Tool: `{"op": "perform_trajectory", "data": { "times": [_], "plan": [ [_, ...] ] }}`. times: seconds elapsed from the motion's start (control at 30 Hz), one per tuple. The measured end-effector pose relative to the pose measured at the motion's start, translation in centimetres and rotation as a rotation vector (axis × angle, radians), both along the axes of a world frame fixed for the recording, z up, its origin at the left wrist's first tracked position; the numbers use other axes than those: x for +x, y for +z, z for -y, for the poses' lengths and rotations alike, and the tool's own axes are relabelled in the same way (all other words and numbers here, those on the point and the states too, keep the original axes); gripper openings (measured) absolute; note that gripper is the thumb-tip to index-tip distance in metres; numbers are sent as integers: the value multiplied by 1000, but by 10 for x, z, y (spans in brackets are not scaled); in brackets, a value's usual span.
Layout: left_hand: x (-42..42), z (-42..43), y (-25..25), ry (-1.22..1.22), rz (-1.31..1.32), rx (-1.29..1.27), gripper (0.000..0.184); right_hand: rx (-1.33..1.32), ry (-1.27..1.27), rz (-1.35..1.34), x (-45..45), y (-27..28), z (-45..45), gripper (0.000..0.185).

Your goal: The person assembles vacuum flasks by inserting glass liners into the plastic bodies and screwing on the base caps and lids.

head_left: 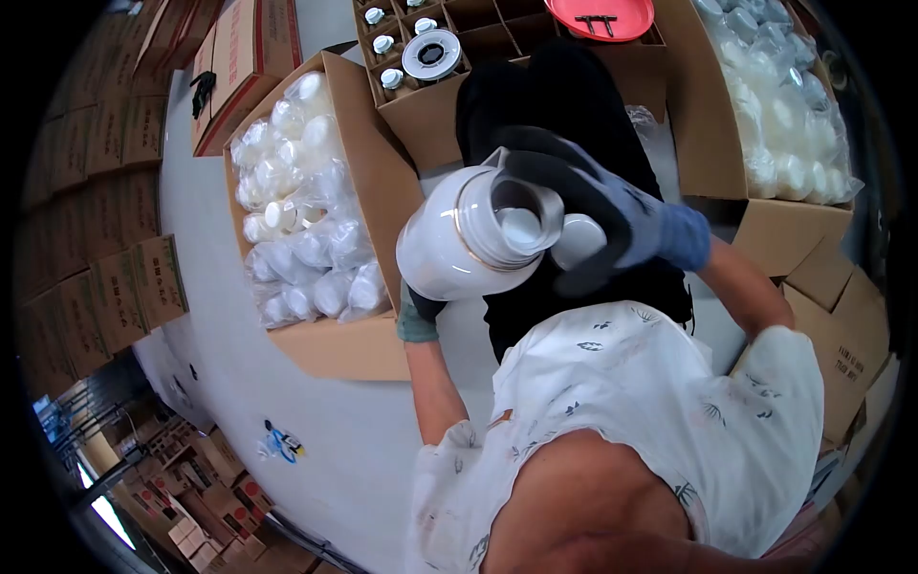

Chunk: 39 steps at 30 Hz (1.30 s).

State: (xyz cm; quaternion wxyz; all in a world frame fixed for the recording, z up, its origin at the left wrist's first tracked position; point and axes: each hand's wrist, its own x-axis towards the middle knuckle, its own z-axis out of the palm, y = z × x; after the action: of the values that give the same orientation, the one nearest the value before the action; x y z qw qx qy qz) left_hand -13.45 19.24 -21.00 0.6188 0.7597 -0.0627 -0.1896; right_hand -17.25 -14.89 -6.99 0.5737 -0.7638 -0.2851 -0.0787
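A large white vessel (445, 244) with a wide open mouth is tilted in front of my lap. My left hand (422, 311), in a dark and green glove, is at its lower left side, mostly hidden behind it. My right hand (607, 206), in a black and blue-grey glove, is at the mouth, its fingers curled round a white round cap (578, 241). Another white round piece (519, 228) shows inside the mouth. Where the right fingertips end is partly blurred.
Open cartons with bagged white containers stand at left (316, 239) and right (779, 124). A divided carton (421, 124) ahead holds white-capped bottles, a grey-white ring (431, 55) and a red tray (626, 13). Stacked cartons (105, 277) line the far left.
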Motion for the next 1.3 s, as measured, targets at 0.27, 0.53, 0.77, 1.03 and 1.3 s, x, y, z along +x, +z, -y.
{"op": "perform_trajectory", "data": {
  "times": [0.27, 0.53, 0.77, 1.03, 1.3],
  "plan": [
    [6, 10, -20, -171, 655, 453, 71, 156, 112, 136, 60, 24, -37, 77],
    [-14, 23, -31, -116, 1033, 697, 65, 213, -251, 173, 66, 22, -46, 72],
    [18, 21, -26, -120, 722, 461, 61, 366, -87, 21, 52, -5, -48, 85],
    [29, 19, -10, -39, 165, 60, 56, -949, 68, -187, -54, -92, 4, 97],
    [25, 31, -7, 7, 80, -23, 52, -462, -187, -101, -55, 18, 67, 83]
  ]
}}
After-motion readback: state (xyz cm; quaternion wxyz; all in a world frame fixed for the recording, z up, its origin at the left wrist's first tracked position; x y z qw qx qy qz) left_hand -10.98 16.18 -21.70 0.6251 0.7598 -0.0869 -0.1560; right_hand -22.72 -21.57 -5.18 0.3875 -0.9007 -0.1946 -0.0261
